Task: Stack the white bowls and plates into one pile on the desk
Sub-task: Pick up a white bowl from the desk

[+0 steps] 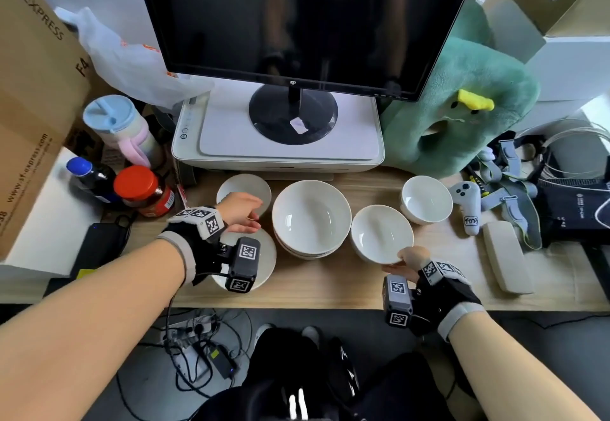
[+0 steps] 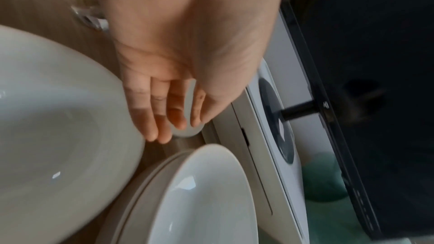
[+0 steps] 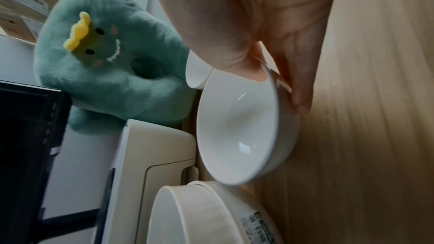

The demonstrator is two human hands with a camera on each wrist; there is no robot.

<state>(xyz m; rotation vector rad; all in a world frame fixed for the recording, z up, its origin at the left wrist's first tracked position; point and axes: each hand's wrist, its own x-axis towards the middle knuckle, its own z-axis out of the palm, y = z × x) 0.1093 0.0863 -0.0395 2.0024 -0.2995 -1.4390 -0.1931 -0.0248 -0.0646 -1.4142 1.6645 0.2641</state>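
White shallow ceramic bowl (image 1: 379, 234) sits on the wooden desk (image 1: 330, 282), right of the stacked white bowls (image 1: 310, 219); right hand (image 1: 407, 264) pinches its near rim, thumb inside. Left hand (image 1: 239, 211) grip relaxed, fingers spread, hovering between small white bowl (image 1: 242, 186) and white plate (image 1: 264, 262)

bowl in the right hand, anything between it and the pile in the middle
Nothing visible. The right hand pinches the bowl by its near rim, right beside the pile, with only bare desk between them.
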